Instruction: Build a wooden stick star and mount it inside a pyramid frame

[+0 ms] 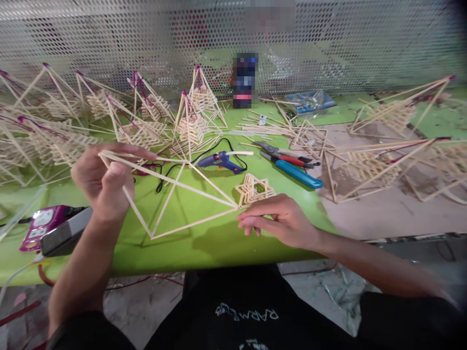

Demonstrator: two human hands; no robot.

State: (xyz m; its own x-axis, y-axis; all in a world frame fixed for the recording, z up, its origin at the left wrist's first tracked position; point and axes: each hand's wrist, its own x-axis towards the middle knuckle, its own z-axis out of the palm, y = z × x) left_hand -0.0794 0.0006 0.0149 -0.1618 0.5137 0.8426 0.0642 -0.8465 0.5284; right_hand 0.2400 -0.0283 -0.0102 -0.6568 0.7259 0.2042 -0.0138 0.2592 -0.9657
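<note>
My left hand pinches the raised corner of a pyramid-shaped wooden stick frame, its fingers closed on the joined tips. The frame tilts over the green table, with long thin sticks running to the other corners. At the frame's right corner is my right hand, fingertips drawn together against the stick ends. Just behind that hand lies a small star-shaped piece of stacked sticks. A blue glue gun with a white glue stick in its back rests behind the frame.
Several finished stick pyramids with purple tips crowd the back left; more stand on cardboard at right. Red-handled pruning shears and a teal-handled tool lie right of the glue gun. A purple power strip sits at left.
</note>
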